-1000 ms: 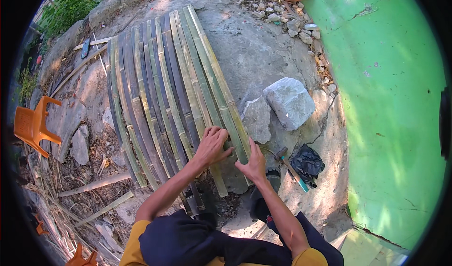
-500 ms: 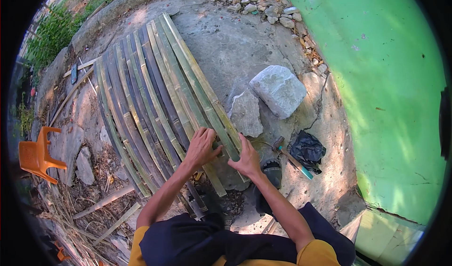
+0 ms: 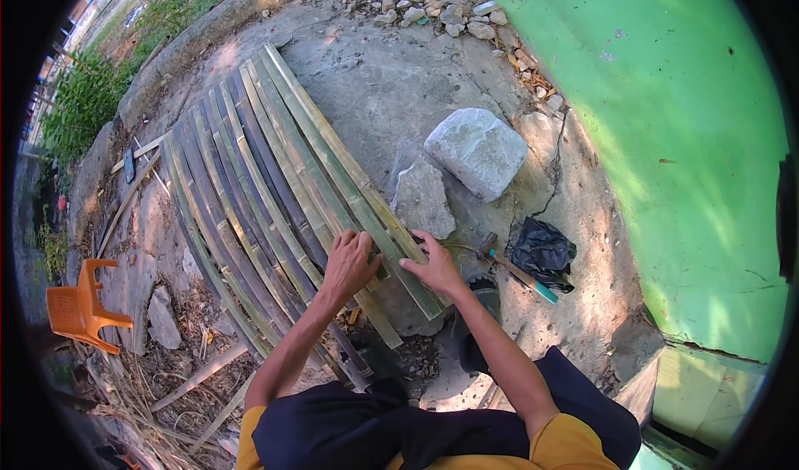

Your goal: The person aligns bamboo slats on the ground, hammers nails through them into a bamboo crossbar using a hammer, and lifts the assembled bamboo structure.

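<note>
A row of long split bamboo slats [image 3: 265,191], green, yellowish and dark, lies side by side on the ground, running from far left toward me. My left hand [image 3: 348,263] is closed over a slat right of the row's middle, fingers curled on top and thumb stretched to the right. At the row's right edge, my right hand [image 3: 433,265] spans the outermost slats, its thumb on the near green slat [image 3: 416,285] and its fingers around the far side. What lies beneath both palms is hidden.
Two rocks, a pale block [image 3: 477,154] and a flat grey stone [image 3: 423,197], sit right of the slats. A hammer [image 3: 523,277] with a teal-ended handle lies by a black plastic bag [image 3: 543,253]. An orange chair [image 3: 85,305] stands left; a green wall [image 3: 666,137] rises right.
My view has turned a little, shifting the rocks left and the chair right and down. Both hands remain on the slats, with only slight movement of the fingers.
</note>
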